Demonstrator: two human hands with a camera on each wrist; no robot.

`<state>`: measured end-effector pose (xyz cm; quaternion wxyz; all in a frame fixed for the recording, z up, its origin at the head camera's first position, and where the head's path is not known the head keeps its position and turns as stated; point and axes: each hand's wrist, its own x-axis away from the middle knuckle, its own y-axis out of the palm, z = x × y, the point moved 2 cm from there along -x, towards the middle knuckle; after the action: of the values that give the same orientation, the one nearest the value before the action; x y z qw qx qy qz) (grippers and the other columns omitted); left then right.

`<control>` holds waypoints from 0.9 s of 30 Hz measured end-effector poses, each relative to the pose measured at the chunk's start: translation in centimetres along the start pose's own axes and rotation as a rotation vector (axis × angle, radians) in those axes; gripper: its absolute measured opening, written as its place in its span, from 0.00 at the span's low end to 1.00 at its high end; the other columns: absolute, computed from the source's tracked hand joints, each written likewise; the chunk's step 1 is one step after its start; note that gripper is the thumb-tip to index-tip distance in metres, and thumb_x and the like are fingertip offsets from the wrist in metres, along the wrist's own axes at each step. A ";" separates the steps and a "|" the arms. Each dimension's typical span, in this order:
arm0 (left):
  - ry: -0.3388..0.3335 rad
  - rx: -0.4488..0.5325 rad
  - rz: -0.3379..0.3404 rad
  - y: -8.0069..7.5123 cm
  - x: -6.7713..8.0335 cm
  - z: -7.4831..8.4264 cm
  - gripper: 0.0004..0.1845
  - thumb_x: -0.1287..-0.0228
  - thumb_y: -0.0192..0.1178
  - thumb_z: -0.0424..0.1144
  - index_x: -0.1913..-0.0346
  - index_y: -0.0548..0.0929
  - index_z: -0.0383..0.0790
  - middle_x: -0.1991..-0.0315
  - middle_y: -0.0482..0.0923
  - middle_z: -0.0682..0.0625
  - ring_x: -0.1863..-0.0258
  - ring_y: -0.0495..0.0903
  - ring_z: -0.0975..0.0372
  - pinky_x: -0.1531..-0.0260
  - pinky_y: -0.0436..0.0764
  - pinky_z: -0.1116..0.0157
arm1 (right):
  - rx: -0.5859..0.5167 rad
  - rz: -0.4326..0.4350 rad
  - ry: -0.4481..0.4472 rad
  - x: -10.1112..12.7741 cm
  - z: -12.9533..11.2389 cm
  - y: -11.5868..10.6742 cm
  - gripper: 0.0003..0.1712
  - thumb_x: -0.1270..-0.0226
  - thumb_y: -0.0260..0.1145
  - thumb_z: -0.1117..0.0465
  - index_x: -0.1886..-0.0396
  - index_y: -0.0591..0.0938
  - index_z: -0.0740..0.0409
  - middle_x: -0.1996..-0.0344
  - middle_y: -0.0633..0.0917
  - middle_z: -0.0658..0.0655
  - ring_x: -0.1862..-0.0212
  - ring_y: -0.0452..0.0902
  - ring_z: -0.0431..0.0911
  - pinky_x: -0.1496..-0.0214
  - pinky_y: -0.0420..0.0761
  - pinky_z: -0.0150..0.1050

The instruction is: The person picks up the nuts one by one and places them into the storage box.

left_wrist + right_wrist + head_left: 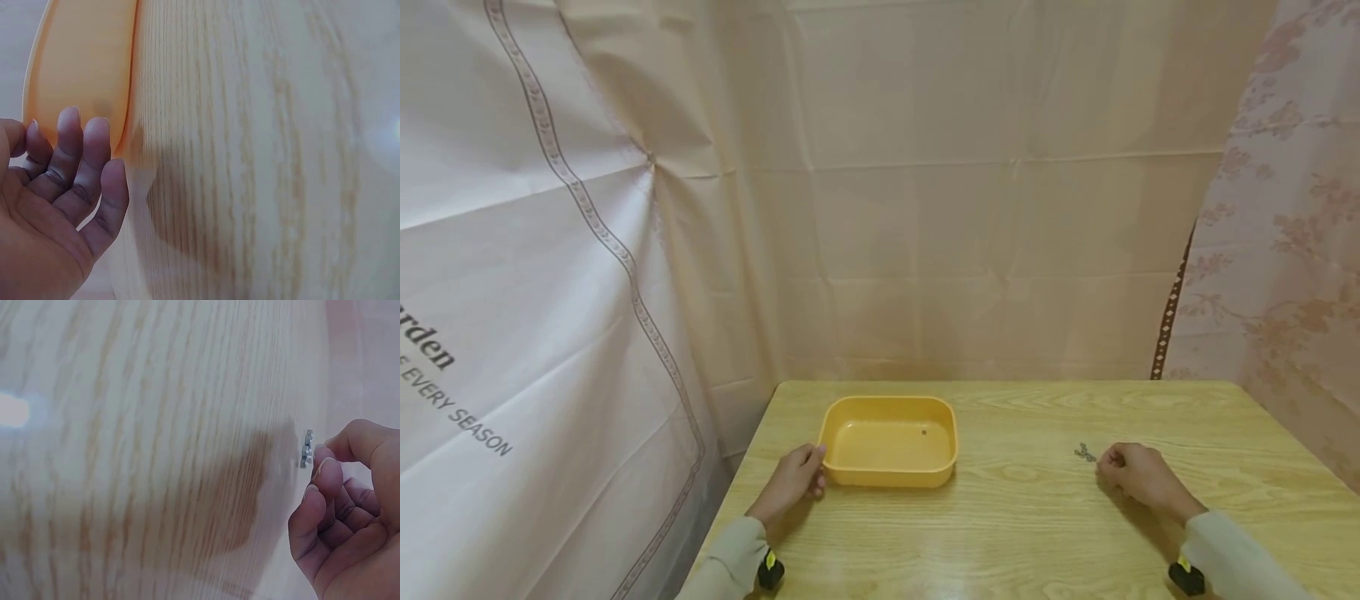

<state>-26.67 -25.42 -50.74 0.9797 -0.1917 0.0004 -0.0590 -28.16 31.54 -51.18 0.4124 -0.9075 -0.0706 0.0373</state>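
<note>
A shallow yellow plastic basin [891,478] stands on the table at centre left, with one small dark ring-like piece [923,432] on its floor. My left hand [792,482] holds the basin's left rim between thumb and index finger; the other fingers [94,147] curve loosely beside its wall. On the right lies a little cluster of small metal nuts [1084,452]. Right beside these nuts [307,450] are the bent fingertips of my right hand [1138,475], thumb and index finger close together. Whether a nut is between them is hidden.
The light wood-grain table [1000,533] carries the basin and nuts. Behind it hangs a beige cloth [985,250]; a white printed cloth [535,350] is at the left and a floral one [1292,275] at the right. Both wrists wear dark devices.
</note>
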 end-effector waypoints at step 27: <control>-0.008 -0.008 0.033 0.2 0.1 0.3 0.22 0.16 0.47 0.50 0.62 0.74 0.33 0.73 0.77 0.46 0.76 0.78 0.60 0.72 0.83 0.63 | 0.052 0.041 -0.114 -0.4 -3.1 0.8 0.07 0.26 0.63 0.64 0.63 0.83 0.63 0.73 0.82 0.51 0.76 0.72 0.42 0.78 0.73 0.34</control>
<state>-26.54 -25.12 -50.50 0.9798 -0.1957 0.0001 -0.0422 -28.12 28.64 -49.71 0.4304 -0.8941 -0.0742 0.0991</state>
